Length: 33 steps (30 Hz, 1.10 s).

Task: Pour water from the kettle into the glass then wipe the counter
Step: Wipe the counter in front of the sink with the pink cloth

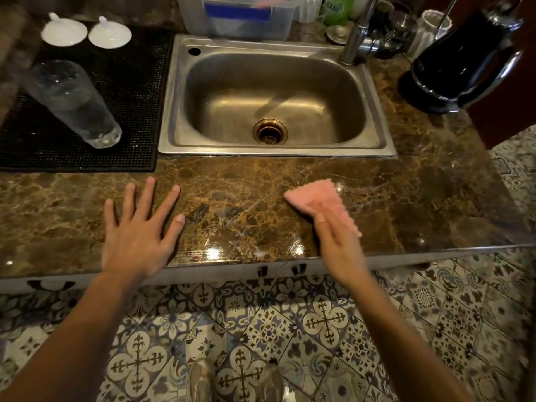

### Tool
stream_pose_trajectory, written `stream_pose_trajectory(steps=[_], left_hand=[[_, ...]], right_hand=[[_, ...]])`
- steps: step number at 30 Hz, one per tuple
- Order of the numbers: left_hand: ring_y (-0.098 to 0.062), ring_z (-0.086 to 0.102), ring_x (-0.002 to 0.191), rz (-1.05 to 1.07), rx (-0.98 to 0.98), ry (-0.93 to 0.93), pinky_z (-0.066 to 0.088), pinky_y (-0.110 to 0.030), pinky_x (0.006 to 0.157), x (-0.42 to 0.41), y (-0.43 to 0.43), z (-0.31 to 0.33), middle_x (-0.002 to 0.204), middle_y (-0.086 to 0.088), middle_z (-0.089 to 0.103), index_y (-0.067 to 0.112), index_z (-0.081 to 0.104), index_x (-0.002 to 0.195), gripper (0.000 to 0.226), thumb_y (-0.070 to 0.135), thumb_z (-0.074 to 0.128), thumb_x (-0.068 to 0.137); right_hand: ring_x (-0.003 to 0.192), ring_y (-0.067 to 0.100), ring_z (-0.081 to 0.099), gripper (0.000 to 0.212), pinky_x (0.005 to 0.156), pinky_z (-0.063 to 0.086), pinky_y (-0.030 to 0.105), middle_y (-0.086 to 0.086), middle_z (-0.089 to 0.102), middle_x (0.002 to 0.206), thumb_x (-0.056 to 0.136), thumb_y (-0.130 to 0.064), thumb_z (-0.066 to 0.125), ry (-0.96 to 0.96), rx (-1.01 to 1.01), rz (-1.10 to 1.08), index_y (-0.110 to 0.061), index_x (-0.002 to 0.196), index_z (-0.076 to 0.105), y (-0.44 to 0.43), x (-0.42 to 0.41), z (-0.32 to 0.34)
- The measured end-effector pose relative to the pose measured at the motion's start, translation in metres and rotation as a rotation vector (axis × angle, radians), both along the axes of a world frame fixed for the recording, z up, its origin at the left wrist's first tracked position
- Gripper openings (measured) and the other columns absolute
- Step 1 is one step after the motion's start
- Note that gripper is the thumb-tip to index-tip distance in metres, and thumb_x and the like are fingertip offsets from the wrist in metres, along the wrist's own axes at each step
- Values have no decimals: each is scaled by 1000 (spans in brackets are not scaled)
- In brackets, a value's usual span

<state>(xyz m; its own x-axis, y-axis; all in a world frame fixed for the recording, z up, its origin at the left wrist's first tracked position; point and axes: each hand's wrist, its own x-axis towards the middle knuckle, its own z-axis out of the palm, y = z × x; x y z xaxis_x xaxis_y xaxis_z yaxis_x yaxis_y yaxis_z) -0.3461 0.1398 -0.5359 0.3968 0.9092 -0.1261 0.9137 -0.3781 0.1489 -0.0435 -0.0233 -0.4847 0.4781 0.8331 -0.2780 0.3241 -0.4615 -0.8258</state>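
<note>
While the wipe is under way, these are the points that matter:

Right hand point(338, 245): pressed flat on a pink cloth point(316, 200), lower right of centre; blurred, so I judge it is mid-stroke.
Left hand point(136, 230): spread wide, palm down on the bench point(237, 210), holding nothing.
Glass point(72, 103): stands on the black mat point(136, 91) at upper left, with water in it; pouring looks done.
Kettle point(461, 53): dark, on its base at upper right, well apart from both hands.
Risk, cloth: only part of it lies under the fingers, so a fast stroke could slip off it or bunch it up.
Risk, edge: the stroke runs near the bench's front edge, so water may be pushed onto the tiled floor point(261, 329).
Risk, coverage: streaks near the centre could be missed; glare hides what is wet.
Risk, glass: a long leftward sweep could reach the mat and knock it.
Writing: a green bottle point(338, 8) at top carries a label, too blurred to read; blue tape on the tub point(237, 18) shows no legible text.
</note>
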Motion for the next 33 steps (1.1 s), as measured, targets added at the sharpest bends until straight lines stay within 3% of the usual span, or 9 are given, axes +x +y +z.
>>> stream_pose_trajectory(steps=[2, 6, 11, 14, 17, 24, 27, 30, 33], left_hand=[[-28, -5, 161, 0, 3, -4, -1, -60, 125, 0, 0, 0, 175, 3, 1, 50, 6, 161, 66, 69, 8, 98], [-28, -4, 160, 0, 6, -5, -1, -60, 125, 0, 0, 0, 175, 2, 2, 50, 7, 161, 65, 68, 10, 99], [-28, -5, 161, 1, 5, 3, 0, -60, 126, -1, 1, -1, 175, 4, 0, 51, 5, 161, 64, 67, 10, 99], [-27, -6, 160, 3, 9, -8, -2, -59, 126, 0, 0, 0, 174, 4, -1, 52, 5, 161, 64, 68, 9, 99], [-26, -9, 160, 3, 0, -3, -4, -59, 126, 0, 1, 1, 174, 5, -5, 52, 3, 160, 64, 69, 7, 98], [-26, -10, 160, 3, -3, 5, -4, -59, 126, 0, 1, 0, 174, 5, -6, 52, 2, 160, 65, 69, 7, 98], [-26, -9, 160, 6, -6, 4, -4, -59, 126, 1, 1, 0, 174, 5, -6, 52, 2, 160, 65, 69, 7, 97], [-27, -7, 160, 2, 0, -3, -3, -59, 126, 0, 1, 0, 174, 4, -3, 51, 4, 161, 65, 69, 9, 98], [-27, -7, 160, 0, 3, -2, -2, -59, 126, -1, 1, -1, 174, 4, -3, 51, 5, 161, 65, 69, 10, 98]], right_hand=[[110, -10, 52, 28, 85, 44, 5, -27, 46, 136, 110, -32, 35, 52, 8, 62, -51, 130, 40, 7, -35, 1], [146, 1, 27, 43, 118, 26, 23, -20, 30, 158, 110, -37, 34, 137, 3, 129, -33, 152, 42, 1, -93, -3], [128, -6, 55, 15, 94, 48, 11, -40, 62, 114, 96, -57, 58, 347, -23, 130, -62, 109, 64, 27, -115, 2], [121, 2, 62, 40, 103, 48, 30, -21, 71, 126, 70, -75, 68, 653, 100, -17, -51, 101, 77, 26, -87, 43], [118, 27, 68, 42, 105, 52, 47, 20, 66, 136, 89, -40, 64, 872, 267, -341, -13, 119, 73, 14, -22, 48], [76, 12, 70, 33, 75, 56, 31, 4, 72, 77, 102, -24, 53, 380, 311, -423, -6, 80, 70, 35, 95, 72], [90, 12, 67, 48, 93, 54, 29, 7, 69, 96, 107, -37, 47, 88, 206, -345, 7, 106, 67, 47, 113, 54], [116, 17, 64, 54, 109, 47, 48, -1, 69, 125, 100, -62, 43, -33, 28, -338, -24, 129, 68, 59, 117, 30], [132, 28, 53, 57, 115, 38, 53, 9, 59, 144, 103, -59, 35, -119, -37, -291, -26, 143, 57, 75, 103, 14]])
